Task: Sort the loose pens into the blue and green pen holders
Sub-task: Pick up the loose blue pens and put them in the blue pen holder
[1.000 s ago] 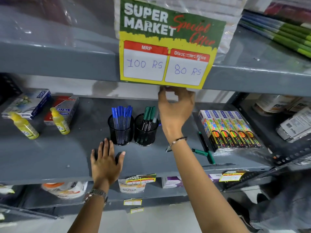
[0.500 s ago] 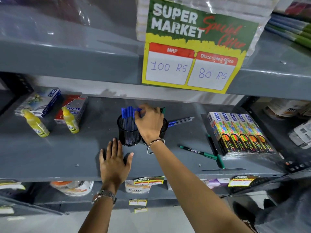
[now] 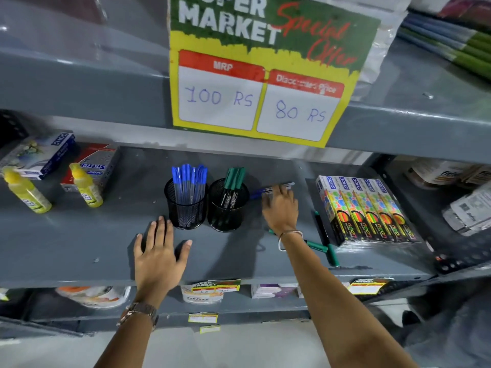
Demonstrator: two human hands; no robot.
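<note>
Two black mesh holders stand side by side on the grey shelf (image 3: 79, 248). The left holder (image 3: 186, 208) is full of blue pens (image 3: 189, 179); the right holder (image 3: 228, 211) has a few green pens (image 3: 234, 176). Loose blue pens (image 3: 268, 190) lie just right of the green holder, and my right hand (image 3: 280, 205) rests on them, fingers curled over; whether they are gripped is unclear. My left hand (image 3: 158, 257) lies flat and open on the shelf in front of the blue holder. Loose green pens (image 3: 322, 248) lie by my right wrist.
A stack of neon marker boxes (image 3: 369, 211) sits to the right. Two yellow bottles (image 3: 85, 185) and cardboard boxes (image 3: 39, 155) are at the left. A price sign (image 3: 255, 75) hangs from the upper shelf. Stocked shelves continue below and to the right.
My right hand came down from the price sign, passed over the blue holder, and now sits on the loose blue pens to the right. My left hand stayed flat on the shelf.
</note>
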